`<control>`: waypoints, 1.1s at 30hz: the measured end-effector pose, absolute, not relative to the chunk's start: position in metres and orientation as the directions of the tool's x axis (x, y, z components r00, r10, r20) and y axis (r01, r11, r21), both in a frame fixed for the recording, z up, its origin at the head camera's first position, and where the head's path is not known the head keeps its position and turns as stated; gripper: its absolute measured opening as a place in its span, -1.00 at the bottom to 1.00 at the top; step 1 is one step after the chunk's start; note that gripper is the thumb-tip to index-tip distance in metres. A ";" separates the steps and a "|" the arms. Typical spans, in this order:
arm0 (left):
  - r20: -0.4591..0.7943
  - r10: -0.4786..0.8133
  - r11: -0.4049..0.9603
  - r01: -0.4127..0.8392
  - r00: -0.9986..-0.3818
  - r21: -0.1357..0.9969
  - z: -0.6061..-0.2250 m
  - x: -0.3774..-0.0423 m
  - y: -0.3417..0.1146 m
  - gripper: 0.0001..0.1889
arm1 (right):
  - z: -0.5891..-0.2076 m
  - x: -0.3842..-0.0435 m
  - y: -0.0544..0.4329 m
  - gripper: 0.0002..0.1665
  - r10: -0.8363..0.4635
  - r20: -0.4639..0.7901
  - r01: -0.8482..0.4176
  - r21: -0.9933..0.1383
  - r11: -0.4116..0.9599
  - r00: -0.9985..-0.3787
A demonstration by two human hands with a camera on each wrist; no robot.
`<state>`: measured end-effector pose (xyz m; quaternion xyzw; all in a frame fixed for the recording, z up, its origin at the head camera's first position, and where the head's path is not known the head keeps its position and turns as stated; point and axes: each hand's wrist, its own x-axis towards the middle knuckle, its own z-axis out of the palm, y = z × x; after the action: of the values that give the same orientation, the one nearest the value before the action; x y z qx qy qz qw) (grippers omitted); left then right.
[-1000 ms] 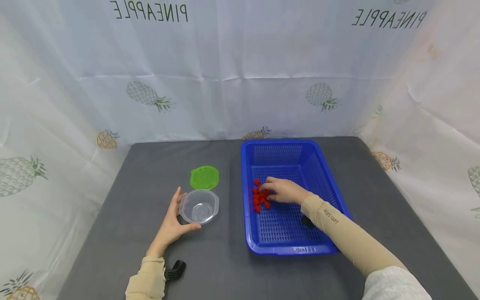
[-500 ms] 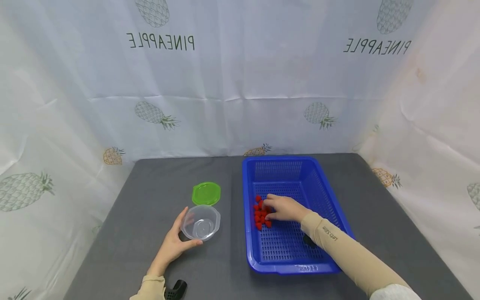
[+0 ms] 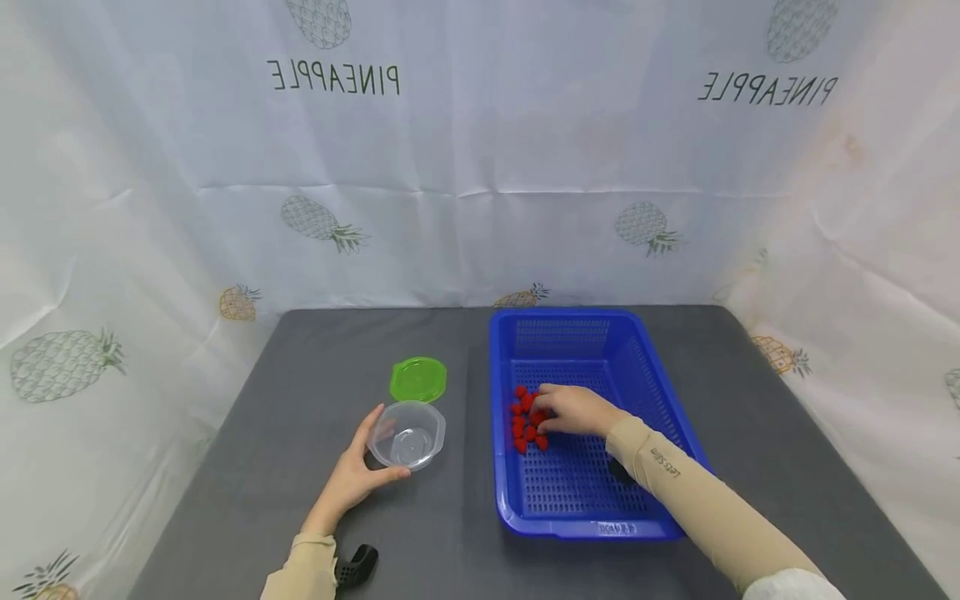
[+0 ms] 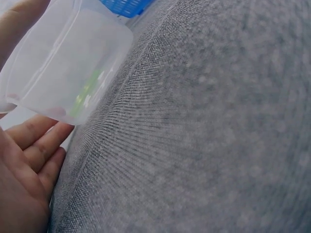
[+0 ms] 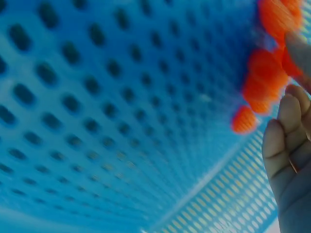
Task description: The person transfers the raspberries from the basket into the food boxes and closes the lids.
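Currently, left hand [image 3: 351, 477] grasps the clear bowl [image 3: 411, 442] between thumb and fingers, green lid [image 3: 418, 380] just beyond that grip, while right hand [image 3: 577, 411] has its fingertips at the red pieces [image 3: 531, 433], some lying just left of them in the blue basket [image 3: 562, 527], can't tell if one's pinched.

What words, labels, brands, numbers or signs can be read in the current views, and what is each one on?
"PINEAPPLE": back curtain, left part, mirror-reversed.
"PINEAPPLE": the same curtain, right part, also mirror-reversed.
"Lets Slim": beige sleeve on the right arm; too small to tell any apostrophe.
Unreadable: a small pale marking on the near rim of the blue basket.
None readable on the clear tub or green lid.
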<state>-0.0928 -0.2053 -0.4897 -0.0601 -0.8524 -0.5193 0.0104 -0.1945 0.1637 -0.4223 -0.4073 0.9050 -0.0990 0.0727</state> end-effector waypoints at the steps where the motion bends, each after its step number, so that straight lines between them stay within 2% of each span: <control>1: 0.080 0.095 0.452 0.114 -0.992 0.885 -0.490 -0.093 -0.205 0.11 | -0.420 -0.195 0.164 -0.75 -0.742 -0.050 -0.711 -0.248 0.658 -0.669; 9: 0.067 0.090 0.455 0.101 -0.994 0.885 -0.490 -0.091 -0.205 0.11 | -0.398 -0.192 0.166 -0.74 -0.703 -0.032 -0.647 -0.362 0.671 -0.711; 18: 0.054 0.112 0.447 0.099 -0.992 0.889 -0.487 -0.096 -0.207 0.10 | -0.359 -0.190 0.152 -0.66 -0.672 0.132 -0.641 -0.477 0.601 -0.729; 21: 0.057 0.111 0.445 0.101 -0.992 0.890 -0.485 -0.097 -0.210 0.11 | -0.345 -0.189 0.133 -0.69 -0.673 0.193 -0.657 -0.516 0.550 -0.714; 24: 0.055 0.107 0.456 0.098 -0.993 0.885 -0.485 -0.096 -0.212 0.11 | -0.333 -0.188 0.109 -0.72 -0.704 0.229 -0.692 -0.534 0.487 -0.672; 33: 0.000 0.121 0.466 0.056 -0.993 0.883 -0.487 -0.099 -0.206 0.11 | -0.322 -0.187 0.042 -0.75 -0.787 0.206 -0.728 -0.564 0.390 -0.582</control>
<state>-0.0994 -0.2060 -0.4865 -0.0518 -0.8555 -0.5142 -0.0314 -0.1867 0.0423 -0.3220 -0.4550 0.8324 -0.3129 0.0470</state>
